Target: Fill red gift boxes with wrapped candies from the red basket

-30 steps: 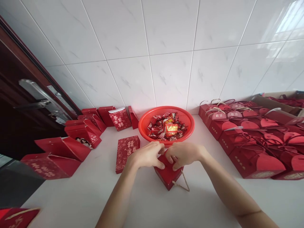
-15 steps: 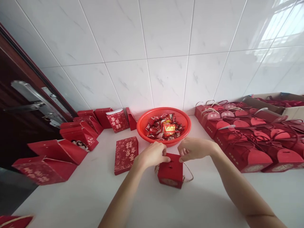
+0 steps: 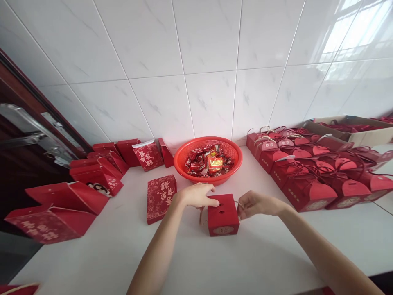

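Note:
A small red gift box [image 3: 223, 219] stands on the white table in front of me, its top closed, with small cut-outs in it. My left hand [image 3: 199, 196] holds the box at its left back corner, thumb on the top and fingers partly hidden behind. At the box's right side my right hand [image 3: 256, 205] has its fingers closed on the twine cord [image 3: 238, 203]. More twine hangs at the left side of the box, under my left hand. Just behind is an orange-red plastic basket [image 3: 178, 162] with wrapped candies [image 3: 202, 164] in it.
To the left lies a flat red box [image 3: 160, 196]. Several open red boxes [image 3: 61, 213] line the far left, near a dark door [image 3: 18, 164]. Many closed red boxes [image 3: 307, 184] with cords stand at the right, before a cardboard carton [image 3: 365, 137]. A tiled wall [image 3: 211, 98] rises behind.
My right hand has moved from the box's top back corner down to its right side, onto the cord. The box has turned slightly, and my left thumb still rests on top. The view has shifted.

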`<state>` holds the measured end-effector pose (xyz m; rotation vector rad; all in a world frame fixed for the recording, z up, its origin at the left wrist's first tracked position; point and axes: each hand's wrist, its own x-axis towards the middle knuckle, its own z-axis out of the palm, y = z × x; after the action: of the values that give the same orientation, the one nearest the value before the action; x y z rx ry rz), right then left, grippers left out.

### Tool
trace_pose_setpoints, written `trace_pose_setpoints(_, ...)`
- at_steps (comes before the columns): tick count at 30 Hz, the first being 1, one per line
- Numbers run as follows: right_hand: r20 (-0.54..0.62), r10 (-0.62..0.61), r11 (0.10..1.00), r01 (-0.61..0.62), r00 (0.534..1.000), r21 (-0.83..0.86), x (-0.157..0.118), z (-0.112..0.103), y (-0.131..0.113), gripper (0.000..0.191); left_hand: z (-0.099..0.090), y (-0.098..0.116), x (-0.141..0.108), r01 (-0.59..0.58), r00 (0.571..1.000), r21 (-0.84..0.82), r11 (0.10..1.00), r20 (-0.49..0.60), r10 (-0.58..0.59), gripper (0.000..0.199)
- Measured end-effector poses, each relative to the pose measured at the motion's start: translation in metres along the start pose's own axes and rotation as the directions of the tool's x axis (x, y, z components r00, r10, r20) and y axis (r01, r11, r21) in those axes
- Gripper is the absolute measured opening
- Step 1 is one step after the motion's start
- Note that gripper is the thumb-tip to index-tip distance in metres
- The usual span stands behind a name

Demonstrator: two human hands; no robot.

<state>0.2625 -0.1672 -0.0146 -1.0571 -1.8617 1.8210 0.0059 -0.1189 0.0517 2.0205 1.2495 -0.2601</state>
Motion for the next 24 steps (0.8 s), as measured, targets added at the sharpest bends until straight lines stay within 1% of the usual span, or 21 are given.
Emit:
trace_pose_setpoints(2, -0.046, -0.079, 0.974, 0.087, 0.996, 0.208, -0.003, -0.001, -0.006, 0.033, -0.001, 0.0, 0.001, -0.002, 1.0, 0.003, 1.0, 0.021, 0.002, 0.067)
trace_pose_setpoints(4, -0.105, -0.185, 0.93, 0.209, 0.977, 0.302, -0.004, -0.002, -0.016, 0.03, -0.001, 0.0, 0.004, -0.007, 0.999, -0.03, 1.0, 0.049, 0.008, 0.071)
trace_pose_setpoints(6, -0.12, -0.258, 0.898, 0.284, 0.959, 0.337, -0.003, -0.003, -0.026, 0.027, -0.001, -0.001, 0.008, -0.002, 0.997, -0.091, 0.996, 0.073, 0.008, 0.076)
trace_pose_setpoints(9, -0.075, -0.278, 0.903, 0.287, 0.958, 0.32, 0.002, -0.003, -0.038, 0.024, 0.002, -0.002, 0.016, 0.026, 0.992, -0.226, 0.974, 0.123, 0.002, 0.087)
trace_pose_setpoints(12, -0.017, -0.286, 0.92, 0.279, 0.958, 0.275, 0.008, 0.0, -0.045, 0.028, 0.005, -0.005, 0.023, 0.008, 0.987, -0.325, 0.946, 0.154, 0.045, 0.091)
trace_pose_setpoints(14, 0.016, -0.277, 0.929, 0.263, 0.961, 0.26, 0.011, 0.001, -0.048, 0.03, 0.006, -0.007, 0.026, -0.039, 0.989, -0.321, 0.946, 0.121, 0.082, 0.087)
trace_pose_setpoints(17, 0.025, -0.255, 0.939, 0.242, 0.967, 0.244, 0.013, 0.003, -0.05, 0.031, 0.006, -0.008, 0.025, -0.094, 0.994, -0.253, 0.963, 0.028, 0.104, 0.078)
trace_pose_setpoints(21, -0.013, -0.252, 0.942, 0.248, 0.968, 0.224, 0.01, 0.002, -0.053, 0.03, 0.0, 0.0, 0.01, -0.112, 0.993, -0.182, 0.977, -0.049, 0.105, 0.076)
trace_pose_setpoints(24, -0.054, -0.271, 0.939, 0.276, 0.961, 0.207, 0.005, 0.0, -0.057, 0.03, -0.007, 0.005, -0.005, -0.141, 0.984, -0.251, 0.958, -0.14, 0.109, 0.07)
